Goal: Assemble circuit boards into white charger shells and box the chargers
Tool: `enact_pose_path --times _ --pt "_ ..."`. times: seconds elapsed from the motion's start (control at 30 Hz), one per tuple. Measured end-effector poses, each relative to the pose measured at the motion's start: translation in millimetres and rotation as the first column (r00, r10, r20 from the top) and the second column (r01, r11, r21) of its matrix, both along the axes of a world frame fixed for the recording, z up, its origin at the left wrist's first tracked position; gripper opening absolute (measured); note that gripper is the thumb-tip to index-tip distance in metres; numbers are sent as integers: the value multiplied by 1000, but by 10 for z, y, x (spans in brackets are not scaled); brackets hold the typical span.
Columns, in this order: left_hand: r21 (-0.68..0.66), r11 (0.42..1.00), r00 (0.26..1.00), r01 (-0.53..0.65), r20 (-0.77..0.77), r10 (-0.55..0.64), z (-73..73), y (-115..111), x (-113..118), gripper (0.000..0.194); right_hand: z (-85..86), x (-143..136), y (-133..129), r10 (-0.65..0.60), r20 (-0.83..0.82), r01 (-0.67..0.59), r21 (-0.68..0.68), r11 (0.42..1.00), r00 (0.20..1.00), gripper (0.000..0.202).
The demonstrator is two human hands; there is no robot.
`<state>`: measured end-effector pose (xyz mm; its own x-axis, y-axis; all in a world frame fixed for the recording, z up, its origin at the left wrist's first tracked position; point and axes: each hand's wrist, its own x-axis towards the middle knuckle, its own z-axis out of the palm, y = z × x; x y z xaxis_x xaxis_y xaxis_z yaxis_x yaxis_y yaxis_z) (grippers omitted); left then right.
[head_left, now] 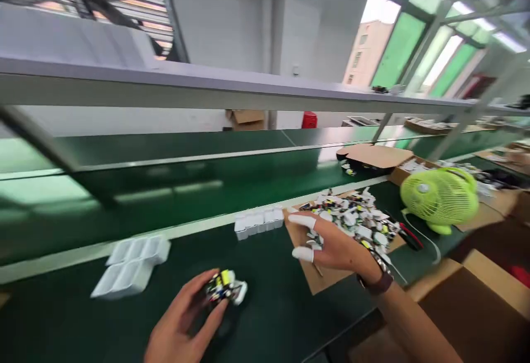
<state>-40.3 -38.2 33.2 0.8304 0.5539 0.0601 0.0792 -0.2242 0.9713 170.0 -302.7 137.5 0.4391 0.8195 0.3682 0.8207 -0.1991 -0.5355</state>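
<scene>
Clamped between the left hand's [182,319] thumb and fingers is a small assembly [224,286]; the right hand [335,244] has its white-capped thumb and finger apart, nothing visible between them. Across the near side runs a dark green bench [269,313]. Toward its right stands a lime fan [439,195], and left of that a cardboard sheet [317,283] bears a parts heap [356,214], the right hand over its left side. White trays [132,277] sit farther left. Smallest, the yellow-and-white assembly is blurred, near the middle. One piece seems under way; the large heap suggests much remains, though how many are finished cannot be told.
</scene>
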Motion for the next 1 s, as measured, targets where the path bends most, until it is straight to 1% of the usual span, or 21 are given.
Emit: enact_pose_path --times 0.07,0.1,0.17,0.2,0.27,0.33,0.37,0.43,0.47,0.5,0.53,0.57,0.6,0.63,0.67,0.7,0.73,0.8,0.9,0.97,1.0 --pt "-47 998 995 28 97 -24 168 -57 -25 51 -230 -215 455 222 -36 -222 -4 975 974 79" --pt "-67 997 990 32 137 -22 238 -71 -23 48 -351 -309 646 301 -60 -301 7 954 952 81" --pt "-106 994 978 7 209 16 328 -73 -39 44 -566 -455 957 396 -123 -392 62 918 910 75" --pt "-127 992 973 -5 228 34 346 -68 -66 44 -650 -505 1077 425 -160 -415 95 905 891 70" --pt "-159 987 970 -22 234 60 333 -49 -149 47 -767 -565 1247 461 -225 -438 145 887 859 66" --pt "-157 987 977 -25 207 58 284 -9 -231 51 -835 -583 1338 485 -243 -453 178 873 840 66" --pt "-135 991 982 -19 186 44 257 24 -258 52 -863 -582 1360 486 -247 -450 191 872 838 66" --pt "-36 999 990 18 138 -13 210 132 -267 52 -927 -567 1372 463 -265 -418 210 884 846 65" --pt "53 998 993 24 111 -30 191 213 -249 52 -969 -554 1365 442 -282 -393 213 894 852 64" --pt "170 986 997 2 82 -16 174 312 -219 51 -1019 -537 1351 417 -303 -365 213 906 857 65" --pt "306 951 998 -51 57 35 157 427 -177 50 -1076 -517 1332 392 -323 -338 211 917 862 67" --pt "447 886 992 -121 38 116 137 554 -128 48 -1137 -494 1309 365 -340 -308 211 928 867 68" --pt "574 798 977 -185 18 213 113 688 -73 45 -1198 -469 1283 336 -357 -275 213 938 871 69" --pt "675 704 952 -221 -8 307 85 820 -14 42 -1257 -443 1256 307 -373 -240 216 946 876 68" --pt "747 625 923 -226 -42 383 54 944 49 39 -1308 -419 1230 282 -385 -209 220 953 879 67" --pt "798 567 896 -203 -83 437 22 1054 114 38 -1350 -396 1206 263 -391 -185 226 956 882 66" --pt "834 526 870 -166 -128 477 -11 1145 182 37 -1381 -377 1184 253 -390 -171 234 957 885 66" --pt "880 465 830 -92 -191 524 -66 1261 319 35 -1408 -349 1153 256 -370 -169 253 953 893 66" --pt "915 403 809 -20 -222 544 -116 1284 496 24 -1392 -330 1130 274 -332 -180 287 941 903 65" --pt "917 398 822 3 -229 521 -132 1225 557 19 -1368 -326 1122 268 -317 -173 296 939 910 66" --pt "910 413 839 15 -236 491 -138 1183 562 18 -1356 -324 1119 258 -309 -166 296 941 915 66"
